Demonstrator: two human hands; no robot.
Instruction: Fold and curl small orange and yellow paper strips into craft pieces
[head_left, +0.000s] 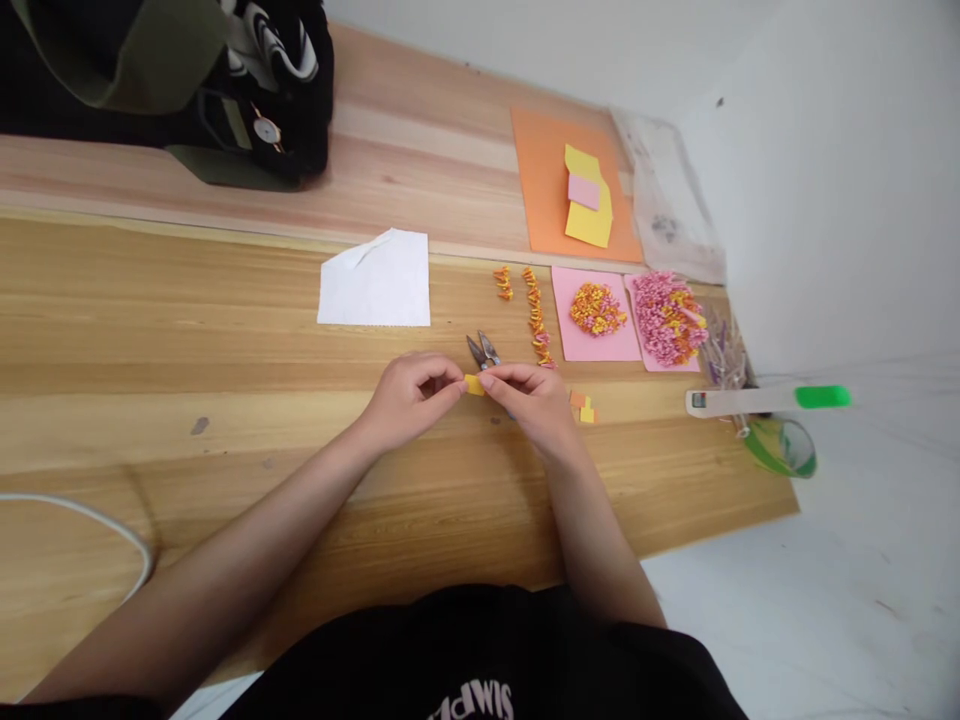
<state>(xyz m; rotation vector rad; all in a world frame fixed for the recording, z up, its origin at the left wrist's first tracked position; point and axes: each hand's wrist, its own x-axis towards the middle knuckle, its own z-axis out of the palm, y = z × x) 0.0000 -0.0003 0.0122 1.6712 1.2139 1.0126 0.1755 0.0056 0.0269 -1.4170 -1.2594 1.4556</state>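
- The slip (474, 384) is found between the two hands, above the table (450, 500) and just on the near side of the snips (489, 349)
- Its left end is pinched between thumb and forefinger of the left hand (412, 398); its right end is taken in the same way by the right hand (534, 405); both grips are narrow, with nothing else seen in them
- The step in hand is judged to be fine fingertip work on the slip, for which light, even pressure from both sides is advised
- Edges should be squared before any crease is pressed, as paper this small is likely to skew or keep a wrong mark
- The knuckles should be kept clear of the snips, whose blades are parted and pointed away from the body
- The slip is noted as plain yellow and small, its ends partly covered by fingertips; whether it is creased cannot be told
- Similar scraps (587, 410), orange and yellow, are noted beside the right hand; a row of folded pieces (535, 315) is set beyond it
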